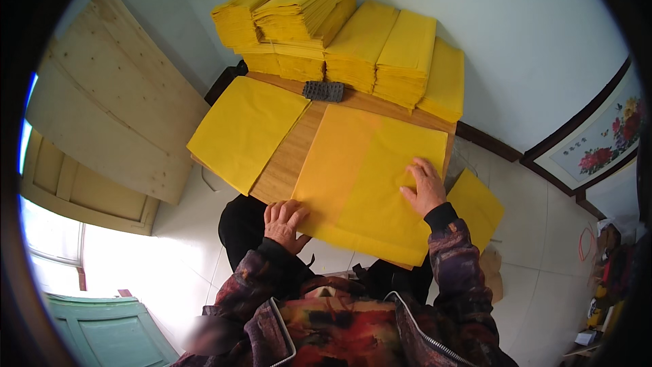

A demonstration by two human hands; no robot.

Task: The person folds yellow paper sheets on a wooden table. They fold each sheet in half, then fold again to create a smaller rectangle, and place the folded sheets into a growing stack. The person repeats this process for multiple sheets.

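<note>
A large stack of yellow paper sheets lies on a wooden table in front of me. My right hand rests flat on the right part of the top sheet, fingers spread. At the stack's near left corner my left hand curls its fingers over the paper's edge. A second flat pile of yellow sheets lies to the left, partly over the table's edge.
Bundled stacks of yellow paper are piled against the white wall at the table's far side, with a small dark grey block before them. Wooden boards lean at left. More yellow sheets sit low at right. A framed flower picture stands by the wall.
</note>
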